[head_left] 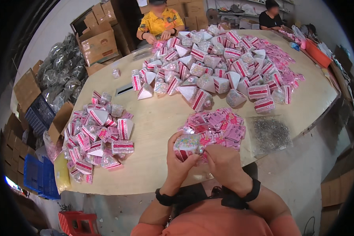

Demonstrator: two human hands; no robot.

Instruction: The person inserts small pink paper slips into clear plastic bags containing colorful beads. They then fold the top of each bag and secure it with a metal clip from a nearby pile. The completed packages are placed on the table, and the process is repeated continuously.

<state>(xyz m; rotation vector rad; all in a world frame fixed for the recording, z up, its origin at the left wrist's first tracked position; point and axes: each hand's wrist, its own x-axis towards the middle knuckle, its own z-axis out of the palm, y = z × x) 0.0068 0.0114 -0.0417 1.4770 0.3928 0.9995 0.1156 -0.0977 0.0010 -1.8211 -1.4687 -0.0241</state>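
Observation:
My left hand (174,161) is closed around a cake-slice-shaped toy (187,144) with a speckled pastel top, white sides and a dark pink band. It is held just above the table's near edge. My right hand (225,162) is pinched against the toy's right end. Whatever sits between its fingers is too small or hidden to make out. Right behind the toy lies a heap of pink printed cards (226,125). To the right of the cards, a flat clear tray (252,146) holds many small dark metal bits.
A big pile of wrapped cake-slice toys (200,70) covers the table's far middle. At the left, a smaller pile (91,135) has pink cards among it. Blue crates (32,173) and cartons (98,43) stand around the table (153,118). Two other people (161,21) sit across.

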